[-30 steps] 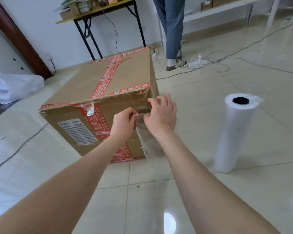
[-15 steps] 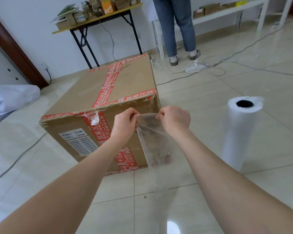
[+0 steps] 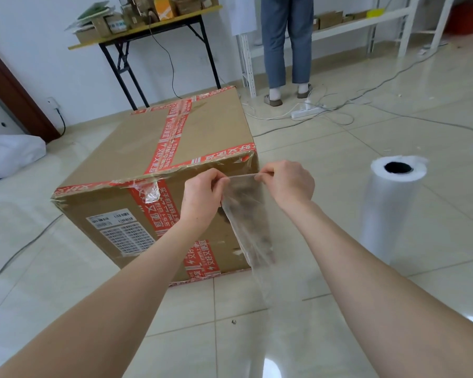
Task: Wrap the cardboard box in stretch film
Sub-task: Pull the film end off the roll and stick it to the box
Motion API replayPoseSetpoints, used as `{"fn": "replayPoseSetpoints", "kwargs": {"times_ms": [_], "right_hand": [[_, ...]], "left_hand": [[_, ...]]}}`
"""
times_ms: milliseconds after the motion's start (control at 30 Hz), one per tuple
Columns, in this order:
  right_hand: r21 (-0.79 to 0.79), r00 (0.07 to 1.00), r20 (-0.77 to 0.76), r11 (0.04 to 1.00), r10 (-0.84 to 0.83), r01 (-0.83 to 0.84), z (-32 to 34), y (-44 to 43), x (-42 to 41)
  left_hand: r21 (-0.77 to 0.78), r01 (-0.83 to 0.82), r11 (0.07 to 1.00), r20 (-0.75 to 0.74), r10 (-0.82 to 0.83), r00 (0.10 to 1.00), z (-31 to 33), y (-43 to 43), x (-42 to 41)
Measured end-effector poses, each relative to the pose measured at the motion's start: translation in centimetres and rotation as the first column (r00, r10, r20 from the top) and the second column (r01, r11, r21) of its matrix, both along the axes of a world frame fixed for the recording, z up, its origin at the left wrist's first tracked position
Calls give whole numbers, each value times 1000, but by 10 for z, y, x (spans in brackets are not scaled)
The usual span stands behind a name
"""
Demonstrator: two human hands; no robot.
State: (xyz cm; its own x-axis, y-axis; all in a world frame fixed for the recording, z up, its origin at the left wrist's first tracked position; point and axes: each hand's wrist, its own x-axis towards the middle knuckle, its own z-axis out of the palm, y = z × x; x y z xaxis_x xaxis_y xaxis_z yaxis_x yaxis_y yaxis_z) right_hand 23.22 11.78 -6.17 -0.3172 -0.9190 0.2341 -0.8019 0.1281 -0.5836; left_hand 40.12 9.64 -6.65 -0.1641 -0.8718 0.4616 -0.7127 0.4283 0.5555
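A large cardboard box sealed with red printed tape sits on the tiled floor ahead of me. A loose sheet of clear stretch film hangs in front of the box's near right corner. My left hand pinches the film's top left end and my right hand pinches its top right end, stretching the top edge between them. The film trails down toward the floor. The roll of stretch film stands upright on the floor to the right, apart from both hands.
A person stands behind the box by a white shelf. A power strip and cables lie on the floor there. A black-legged table with boxes is at the back, a white bag at left.
My hands have moved apart, spreading the film's top edge wider. The right hand shifted right, off the box's corner. The view tilted up slightly.
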Motion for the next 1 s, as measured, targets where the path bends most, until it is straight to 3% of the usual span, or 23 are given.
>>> {"fn": "replayPoseSetpoints", "kwargs": {"times_ms": [267,400,467,567,633,667,733,800,900,1000], "right_hand": [[-36,995,1,994,-101,101,-18,-13,-6],[-62,995,-7,993,-103,103,-19,-19,-2],[-66,995,-12,993,-102,101,-18,-22,-1],[-78,995,-4,992,-100,99,-17,-25,0],[-81,995,11,992,-96,96,-18,-27,0],[-85,996,13,992,-94,94,-18,-27,0],[-98,995,10,990,-101,102,-18,-27,0],[-104,992,-7,987,-125,124,-18,-27,1],[-117,987,-54,983,-150,143,-18,-28,1],[-150,981,-108,978,-164,147,-22,-29,1]], "left_hand": [[-106,16,994,90,-6,996,3,-13,3],[-150,29,988,273,13,962,8,-17,8],[-205,33,978,351,42,935,12,-20,14],[-356,32,934,341,98,935,20,-16,19],[-499,189,845,392,26,919,21,-9,13],[-530,335,779,484,-47,874,15,-6,8],[-464,630,623,706,-170,688,-4,-6,-6],[-370,774,514,853,-143,503,-24,-19,-17],[-290,804,520,950,53,308,-34,-50,-15],[-270,795,544,952,275,135,-27,-75,3]]}}
